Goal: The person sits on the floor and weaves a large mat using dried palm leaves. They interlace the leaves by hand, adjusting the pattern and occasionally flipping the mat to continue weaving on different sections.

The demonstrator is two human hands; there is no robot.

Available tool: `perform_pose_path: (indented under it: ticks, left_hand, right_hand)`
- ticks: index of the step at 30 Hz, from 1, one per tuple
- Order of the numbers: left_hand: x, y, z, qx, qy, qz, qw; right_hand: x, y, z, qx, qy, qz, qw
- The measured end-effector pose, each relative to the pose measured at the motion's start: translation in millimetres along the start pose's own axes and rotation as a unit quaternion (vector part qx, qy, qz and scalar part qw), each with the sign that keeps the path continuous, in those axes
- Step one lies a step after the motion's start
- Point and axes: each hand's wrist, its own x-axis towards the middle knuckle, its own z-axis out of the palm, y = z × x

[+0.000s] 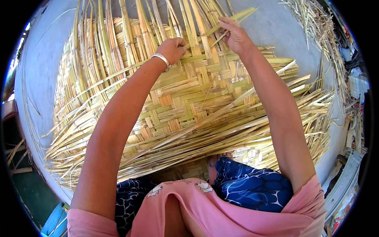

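Note:
A mat of flat yellow-green split cane strips [173,106], woven over and under, lies before me. My left hand [172,50], a pale bangle [162,59] at its wrist, is closed at the mat's far working edge, pinching a cane strip that runs crosswise. To its right my right hand [235,36] is raised slightly, fingers closed on a green-yellow cane strip [215,30] whose loose end sticks out past the fingertips. Between and beyond the hands, several upright strips [146,29] stretch away from me, not woven at their far ends.
Across the near side of the mat lies a bundle of loose long strips [197,136]. Cane scraps [312,23] are heaped at the far right on the grey floor [43,67]. A blue object [54,221] stands at the lower left, and a pale grey frame-like object [347,170] at the right.

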Motion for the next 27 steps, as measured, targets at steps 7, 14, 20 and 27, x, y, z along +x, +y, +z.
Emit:
perform_pose_path:
  ticks: [7,14,20,27]
  left_hand:
    - [-28,-1,9,0.060,0.138,0.089,0.985]
    - [-53,14,23,0.168,0.186,0.120,0.961]
    - [-70,14,25,0.376,0.172,0.186,0.891]
    - [-65,10,24,0.414,0.107,0.210,0.879]
  right_hand:
    - [-50,7,4,-0.220,0.102,-0.063,0.968]
    - [-58,19,-9,-0.292,0.151,-0.075,0.941]
    - [-58,17,-9,-0.359,0.148,-0.085,0.918]
    - [-71,32,-13,-0.452,0.152,-0.196,0.857]
